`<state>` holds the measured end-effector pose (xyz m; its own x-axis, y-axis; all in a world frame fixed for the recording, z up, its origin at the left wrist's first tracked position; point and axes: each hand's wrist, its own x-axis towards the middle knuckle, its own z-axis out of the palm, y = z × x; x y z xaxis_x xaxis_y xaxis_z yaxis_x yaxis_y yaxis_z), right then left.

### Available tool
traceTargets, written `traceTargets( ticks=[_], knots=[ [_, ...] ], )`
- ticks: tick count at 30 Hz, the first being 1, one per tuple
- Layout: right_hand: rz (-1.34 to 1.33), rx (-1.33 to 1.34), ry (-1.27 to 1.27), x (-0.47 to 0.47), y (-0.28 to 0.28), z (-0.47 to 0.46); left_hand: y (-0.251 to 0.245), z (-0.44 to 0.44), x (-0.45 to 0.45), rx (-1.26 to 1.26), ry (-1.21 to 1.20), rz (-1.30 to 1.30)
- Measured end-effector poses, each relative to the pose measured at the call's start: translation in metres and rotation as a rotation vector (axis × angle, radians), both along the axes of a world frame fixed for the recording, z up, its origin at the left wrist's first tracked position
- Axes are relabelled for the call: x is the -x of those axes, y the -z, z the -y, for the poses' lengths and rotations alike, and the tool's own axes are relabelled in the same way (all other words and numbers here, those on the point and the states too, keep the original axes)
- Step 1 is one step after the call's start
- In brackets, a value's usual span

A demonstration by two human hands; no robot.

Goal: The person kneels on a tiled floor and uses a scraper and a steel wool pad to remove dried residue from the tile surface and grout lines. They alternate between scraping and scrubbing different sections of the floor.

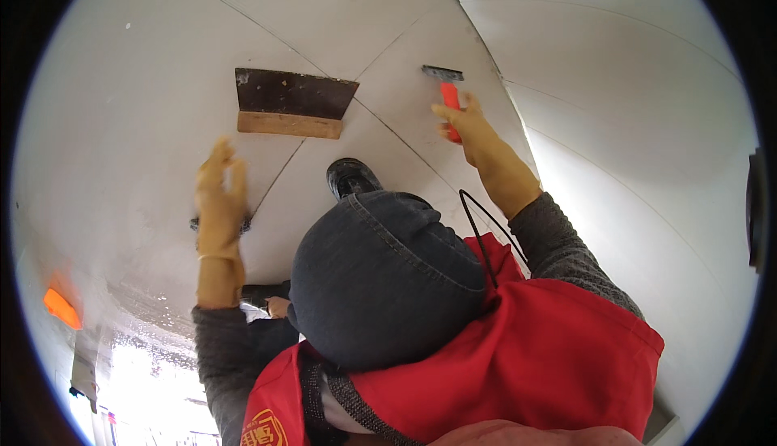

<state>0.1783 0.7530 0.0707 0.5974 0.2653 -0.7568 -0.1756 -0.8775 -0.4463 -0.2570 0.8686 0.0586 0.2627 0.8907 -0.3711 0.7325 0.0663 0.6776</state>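
Note:
My right hand [470, 121], in a yellow rubber glove, holds the red handle of a scraper [449, 95] with a short, wide grey head. The scraper's head points away from me above the floor tiles. My left hand [221, 173], gloved the same way and blurred, is raised with its fingers apart and nothing in them. Behind its wrist, a dark object [245, 225] is mostly hidden, so I cannot tell what it is. Between and beyond my hands lies a wide putty knife [297, 92] with a dark blade and a wooden handle.
Pale tiles [152, 82] with dark joints make up the floor. A white wall [637, 94] rises on the right. Wet, shiny floor [145, 330] and an orange object [62, 308] are at lower left. My knee [388, 282] and shoe [352, 177] are close to the middle.

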Motion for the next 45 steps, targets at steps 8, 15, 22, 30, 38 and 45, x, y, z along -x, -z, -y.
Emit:
traceTargets(
  ticks=[8,15,22,30,38,45],
  knots=[
    [0.478,0.18,-0.647,-0.073,0.02,-0.052,0.004,-0.009,0.071,-0.028,-0.247,-0.017],
    [0.51,0.546,-1.164,-0.127,0.028,-0.11,0.009,0.006,0.057,-0.016,-0.211,-0.057],
    [0.705,0.332,-1.831,-0.145,0.02,-0.105,0.018,0.023,0.049,0.085,-0.219,0.018],
    [0.444,0.761,-1.849,-0.129,0.077,-0.138,0.01,0.018,0.038,0.016,-0.183,0.056],
    [0.307,0.504,-0.795,-0.11,0.044,-0.096,0.016,0.027,0.046,-0.072,-0.136,0.039],
    [0.348,0.434,-0.464,-0.101,0.046,-0.001,0.016,0.037,0.048,-0.006,-0.228,0.113]
  ],
)
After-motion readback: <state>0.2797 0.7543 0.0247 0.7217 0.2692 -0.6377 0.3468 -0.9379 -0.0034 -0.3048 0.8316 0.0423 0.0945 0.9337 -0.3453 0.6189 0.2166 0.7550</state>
